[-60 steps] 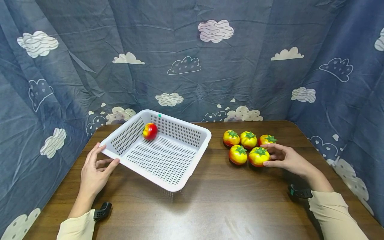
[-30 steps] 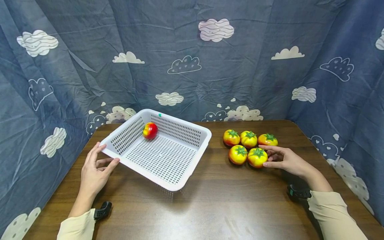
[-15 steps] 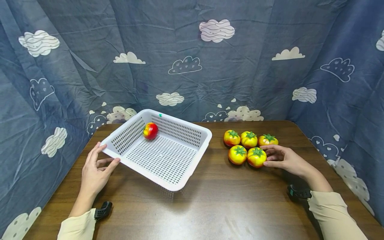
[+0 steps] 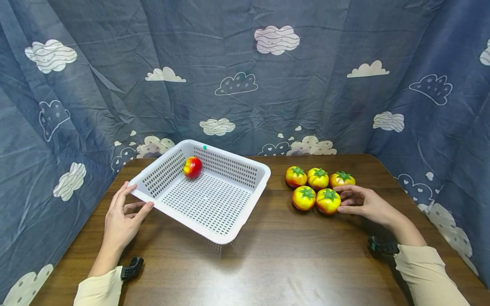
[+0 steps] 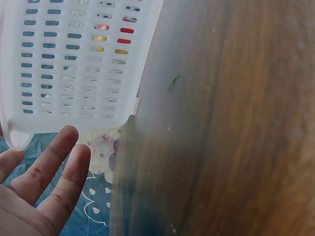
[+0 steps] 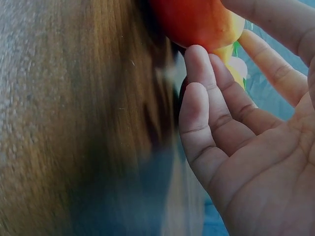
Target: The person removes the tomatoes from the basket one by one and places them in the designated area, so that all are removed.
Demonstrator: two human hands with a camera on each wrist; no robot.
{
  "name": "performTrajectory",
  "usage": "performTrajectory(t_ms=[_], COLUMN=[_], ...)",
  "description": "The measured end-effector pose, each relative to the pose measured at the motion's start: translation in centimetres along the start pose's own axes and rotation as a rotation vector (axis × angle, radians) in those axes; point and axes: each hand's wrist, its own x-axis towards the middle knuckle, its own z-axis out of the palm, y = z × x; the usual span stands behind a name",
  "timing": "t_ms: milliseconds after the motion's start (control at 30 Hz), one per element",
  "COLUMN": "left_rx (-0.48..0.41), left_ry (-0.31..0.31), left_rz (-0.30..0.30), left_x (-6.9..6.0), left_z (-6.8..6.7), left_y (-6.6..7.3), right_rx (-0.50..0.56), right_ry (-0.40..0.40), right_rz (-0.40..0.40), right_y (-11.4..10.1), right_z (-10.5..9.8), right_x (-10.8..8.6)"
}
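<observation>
My left hand (image 4: pixel 121 216) holds the left corner of a white perforated plastic basket (image 4: pixel 199 233), index finger and thumb on its rim. Two other fingers stretch out by the basket wall in the left wrist view. Inside the basket, near the back left, lies a red-and-yellow apple (image 4: pixel 192 167). My right hand (image 4: pixel 367 205) is on the table at the right, its relaxed fingers and thumb touching the right side of a yellow-and-red tomato (image 4: pixel 328 201) with a green leafy top. Another tomato (image 4: pixel 304 198) sits just left of it. Behind them stand three more, including the rear-right tomato (image 4: pixel 342 178).
Everything rests on a brown wooden table (image 4: pixel 268 263). A blue curtain (image 4: pixel 237 102) with a cloud print hangs along the back and sides. Table surface lies between the basket and the tomatoes.
Over the two seconds, the front-right tomato has shifted slightly left, against its neighbour, with my right hand beside it. My left hand and the basket have stayed put.
</observation>
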Motion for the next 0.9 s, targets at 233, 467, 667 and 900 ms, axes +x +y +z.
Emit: performTrajectory(t_ms=[233, 467, 667, 900], left_rx=[-0.001, -0.014, -0.013, -0.005], left_ry=[-0.006, -0.002, 0.002, -0.003], left_rz=[-0.002, 0.028, 0.048, 0.037], left_x=[-0.2, -0.1, 0.1, 0.0], left_z=[0.1, 0.0, -0.1, -0.1], left_y=[-0.1, 0.0, 0.1, 0.0], right_rx=[0.039, 0.037, -0.028, -0.035], right_ry=[0.048, 0.085, 0.067, 0.063], right_rz=[-0.010, -0.033, -0.039, -0.069], right_y=[-0.2, -1.3, -3.3, -5.8], right_z=[-0.1, -0.4, -1.0, -0.5], right_x=[-0.1, 0.8, 1.9, 3.3])
